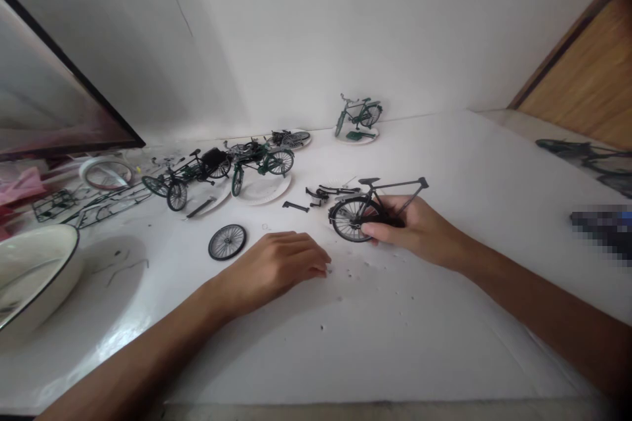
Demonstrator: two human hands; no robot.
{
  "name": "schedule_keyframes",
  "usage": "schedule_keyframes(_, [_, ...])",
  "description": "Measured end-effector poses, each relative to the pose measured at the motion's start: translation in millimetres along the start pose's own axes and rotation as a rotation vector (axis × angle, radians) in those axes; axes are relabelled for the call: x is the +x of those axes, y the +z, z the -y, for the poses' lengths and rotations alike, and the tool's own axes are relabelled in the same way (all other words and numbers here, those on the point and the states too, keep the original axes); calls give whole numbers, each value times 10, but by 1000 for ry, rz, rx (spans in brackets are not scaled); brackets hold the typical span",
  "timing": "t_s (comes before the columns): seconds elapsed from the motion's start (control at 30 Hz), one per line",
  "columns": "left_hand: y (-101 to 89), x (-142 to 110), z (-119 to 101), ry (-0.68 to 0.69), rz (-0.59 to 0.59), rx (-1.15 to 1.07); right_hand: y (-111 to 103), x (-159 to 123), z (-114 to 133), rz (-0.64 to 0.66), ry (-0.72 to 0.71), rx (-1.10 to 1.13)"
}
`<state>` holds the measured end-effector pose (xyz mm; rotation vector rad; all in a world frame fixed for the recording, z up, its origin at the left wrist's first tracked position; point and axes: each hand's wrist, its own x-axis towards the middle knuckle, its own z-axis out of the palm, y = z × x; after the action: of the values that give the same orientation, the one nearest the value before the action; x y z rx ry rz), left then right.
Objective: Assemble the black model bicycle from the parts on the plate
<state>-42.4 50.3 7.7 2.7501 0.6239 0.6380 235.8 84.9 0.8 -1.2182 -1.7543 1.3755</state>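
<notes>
Clamped in the right hand's (424, 230) fingers over the white surface (375, 355), the black miniature metal-look bicycle (423, 182) has saddle and rear wheel fitted but a bare front, a black spoked wheel (227, 242) lying loose; the left hand's (279, 266) fingers curl low, their grip impossible to tell.

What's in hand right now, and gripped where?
The right hand holds the partly built model bicycle, fingers and thumb around its lower middle, by the pedal area. The left hand holds nothing that can be seen.
</notes>
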Motion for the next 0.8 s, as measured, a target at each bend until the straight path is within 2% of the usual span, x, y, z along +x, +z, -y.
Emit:
schedule_keyframes(0.07, [-120,-6,-51,92,35,208,5,3,-11,-3,-26,-11])
schedule_keyframes(0.2, [-304,-52,-122,31,91,389,15,10,-27,-11,-68,-46])
schedule_keyframes(0.27, [-289,-69,-120,9,148,362,23,10,-23,-14,-63,-76])
schedule_keyframes(0.37, [-172,-71,-67,-54,208,199,37,8,-3,-22,-63,-111])
schedule_keyframes(0.47, [-68,-67,7,-182,140,47,48,5,15,-38,-67,-133])
schedule_keyframes(0.6, [-36,-91,54,-328,46,11,56,-1,14,-37,-115,-126])
schedule_keyframes(0.73, [-55,-138,69,-362,93,13,58,-20,-7,-34,-126,-113])
schedule_keyframes(0.8, [-74,-139,69,-374,66,-33,59,-33,-13,-35,-119,-108])
